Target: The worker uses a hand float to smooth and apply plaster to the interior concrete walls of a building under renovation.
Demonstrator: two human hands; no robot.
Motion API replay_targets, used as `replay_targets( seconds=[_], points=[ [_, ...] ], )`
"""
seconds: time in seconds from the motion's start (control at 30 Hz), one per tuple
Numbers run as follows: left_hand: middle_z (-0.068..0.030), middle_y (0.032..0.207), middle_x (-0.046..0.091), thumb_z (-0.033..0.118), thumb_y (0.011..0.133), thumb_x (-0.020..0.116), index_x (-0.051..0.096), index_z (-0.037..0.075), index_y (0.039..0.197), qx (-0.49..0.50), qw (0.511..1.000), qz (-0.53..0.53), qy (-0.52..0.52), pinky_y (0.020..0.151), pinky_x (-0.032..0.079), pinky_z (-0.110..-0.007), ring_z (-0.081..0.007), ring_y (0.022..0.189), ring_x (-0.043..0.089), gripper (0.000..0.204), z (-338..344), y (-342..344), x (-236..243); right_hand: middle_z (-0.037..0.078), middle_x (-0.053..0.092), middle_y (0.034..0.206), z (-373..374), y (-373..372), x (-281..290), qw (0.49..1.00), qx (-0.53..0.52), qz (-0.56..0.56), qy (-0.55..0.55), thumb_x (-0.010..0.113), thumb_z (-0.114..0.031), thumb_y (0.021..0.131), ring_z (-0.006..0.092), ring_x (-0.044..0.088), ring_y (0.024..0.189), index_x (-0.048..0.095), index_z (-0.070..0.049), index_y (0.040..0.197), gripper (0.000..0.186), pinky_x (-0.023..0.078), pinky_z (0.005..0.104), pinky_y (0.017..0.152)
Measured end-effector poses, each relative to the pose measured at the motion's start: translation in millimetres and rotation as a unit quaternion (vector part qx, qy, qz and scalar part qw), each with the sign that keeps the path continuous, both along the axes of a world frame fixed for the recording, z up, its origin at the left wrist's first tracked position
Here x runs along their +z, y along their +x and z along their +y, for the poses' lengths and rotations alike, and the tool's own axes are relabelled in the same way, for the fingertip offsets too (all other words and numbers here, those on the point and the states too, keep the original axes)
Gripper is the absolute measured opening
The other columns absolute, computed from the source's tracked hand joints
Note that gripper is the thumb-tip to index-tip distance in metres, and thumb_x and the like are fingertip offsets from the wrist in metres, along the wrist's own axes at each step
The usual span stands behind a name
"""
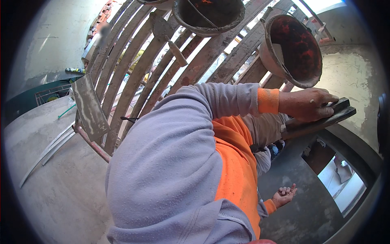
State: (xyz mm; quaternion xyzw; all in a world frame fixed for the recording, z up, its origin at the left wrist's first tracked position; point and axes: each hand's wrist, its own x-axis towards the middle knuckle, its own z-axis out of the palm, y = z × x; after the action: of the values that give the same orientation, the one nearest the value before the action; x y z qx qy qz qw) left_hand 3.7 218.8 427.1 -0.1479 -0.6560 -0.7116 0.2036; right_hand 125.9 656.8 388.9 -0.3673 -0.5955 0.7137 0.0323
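My left arm, in a grey sleeve with an orange cuff, reaches across to the right. My left hand (310, 103) is closed round the handle of a dark plastering float (319, 125), close to the wall. Lower down, my right hand (284, 196) is off by itself with its fingers apart, some slightly curled, and nothing in it. Just beyond my left hand stands a mortar-stained bucket (273, 51), dark and reddish inside. A trowel (177, 51) with a wooden handle lies on the planks to the left of a second bucket (208, 30).
Spaced planks (140, 44) form a platform with gaps between them. A stained rectangular board (90, 107) rests at their left end. Pale strips (48, 152) and a reddish pole (91, 142) lie left. A dark grey wall (302, 211) with an opening (341, 179) stands right.
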Motion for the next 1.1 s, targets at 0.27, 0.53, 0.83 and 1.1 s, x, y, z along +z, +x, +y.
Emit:
replay_targets(
  seconds=[0.27,0.53,0.83,1.1],
  points=[
    [-0.0219,0.106,0.059,0.023,0.094,0.052,0.051,-0.006,0.125,0.000,1.000,0.024,-0.010,0.088,0.046,-0.040,-0.0329,0.099,0.059,0.043,1.0,-1.7,5.8,-0.006,0.035,0.056,-0.8,1.5,-1.6,1.000,-0.001,0.019,-0.009,0.047,-0.035,0.100,0.0049,0.028,0.043,0.059,-0.008,0.109,0.031,0.028,0.0224,0.041],
    [-0.0209,0.108,0.058,0.024,0.096,0.050,0.048,-0.006,0.129,-0.030,0.999,0.010,-0.005,0.090,0.044,-0.039,-0.0317,0.102,0.058,0.045,5.5,-0.1,14.9,-0.006,0.037,0.054,3.5,0.1,-8.7,1.000,0.008,0.018,-0.019,0.049,-0.036,0.099,0.0048,0.030,0.041,0.060,-0.008,0.108,0.031,0.029,0.0225,0.040],
    [-0.0209,0.102,0.059,0.024,0.094,0.053,0.049,-0.004,0.130,-0.008,1.000,0.005,-0.005,0.084,0.047,-0.038,-0.0284,0.094,0.060,0.045,10.8,-2.9,7.5,-0.005,0.040,0.054,9.3,10.3,-15.2,0.998,-0.033,0.041,-0.030,0.051,-0.034,0.098,0.0054,0.031,0.040,0.060,-0.008,0.105,0.029,0.031,0.0227,0.038],
    [-0.0187,0.098,0.059,0.023,0.096,0.050,0.046,-0.002,0.133,-0.061,0.997,0.007,-0.039,0.080,0.046,-0.037,-0.0251,0.086,0.059,0.045,24.8,-5.8,6.1,-0.005,0.040,0.053,9.0,35.2,-15.0,0.996,-0.070,0.041,-0.028,0.054,-0.035,0.097,0.0054,0.030,0.040,0.060,-0.008,0.104,0.028,0.029,0.0228,0.037]
  ],
)
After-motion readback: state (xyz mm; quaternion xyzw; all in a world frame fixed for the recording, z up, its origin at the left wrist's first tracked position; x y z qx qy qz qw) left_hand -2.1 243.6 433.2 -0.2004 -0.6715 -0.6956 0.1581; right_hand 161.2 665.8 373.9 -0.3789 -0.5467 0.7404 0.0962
